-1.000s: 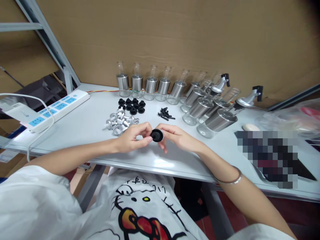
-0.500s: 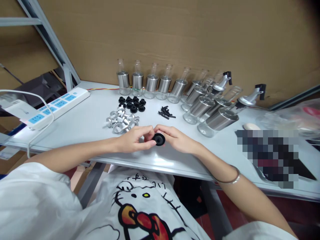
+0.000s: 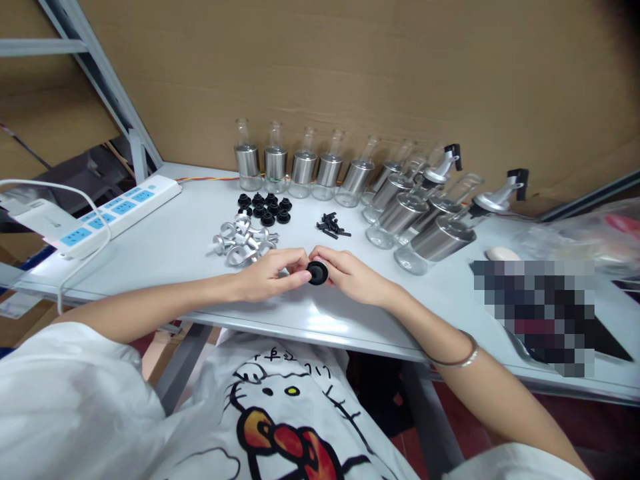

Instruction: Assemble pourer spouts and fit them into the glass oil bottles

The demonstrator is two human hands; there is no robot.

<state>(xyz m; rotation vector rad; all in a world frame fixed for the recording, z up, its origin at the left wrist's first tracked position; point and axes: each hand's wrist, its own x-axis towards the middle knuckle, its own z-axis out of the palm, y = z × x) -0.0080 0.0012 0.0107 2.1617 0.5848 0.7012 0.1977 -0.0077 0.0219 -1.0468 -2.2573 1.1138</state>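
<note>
My left hand (image 3: 267, 275) and right hand (image 3: 350, 275) pinched one black cap (image 3: 317, 272) over the bench (image 3: 175, 247), mid-fitting I judged, needing even pressure.

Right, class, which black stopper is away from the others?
The black stopper pinched between the left hand and right hand; the other stoppers sit clustered farther back on the table.

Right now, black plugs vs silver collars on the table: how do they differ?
Colour: black plugs are matt black; silver collars are shiny metal. Layout: plugs stand in a tidy cluster; collars lie in a jumbled heap. Place: plugs sit back by the bottles; collars sit nearer the left hand, which with the right hand pinches a black cap. Shared: both loose on the table, untouched.
</note>
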